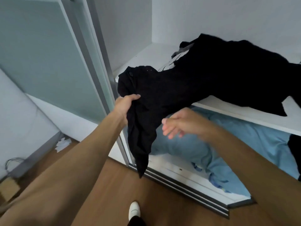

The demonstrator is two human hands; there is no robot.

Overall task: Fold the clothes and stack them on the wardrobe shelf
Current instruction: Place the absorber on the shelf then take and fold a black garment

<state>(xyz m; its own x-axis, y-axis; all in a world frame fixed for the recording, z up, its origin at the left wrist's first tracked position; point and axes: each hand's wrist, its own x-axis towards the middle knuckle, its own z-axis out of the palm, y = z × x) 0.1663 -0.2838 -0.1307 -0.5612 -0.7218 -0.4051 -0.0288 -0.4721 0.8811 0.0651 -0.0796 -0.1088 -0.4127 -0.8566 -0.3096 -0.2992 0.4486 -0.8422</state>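
Black garment [146, 111] gripped by left hand [125, 105], blue bedding [244, 136] below shelf [244, 111]

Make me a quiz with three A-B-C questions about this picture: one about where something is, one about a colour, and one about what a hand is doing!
1. Where is the blue bedding?
A) under the white shelf
B) on top of the shelf
C) hanging on the door

2. What colour is the garment being held?
A) red
B) black
C) yellow

3. What is the left hand doing?
A) lying flat
B) pointing
C) gripping the garment

Answers:
1 A, it lies below the shelf's front edge.
2 B, the cloth is black all over.
3 C, it curls round the cloth, while the right hand is open.
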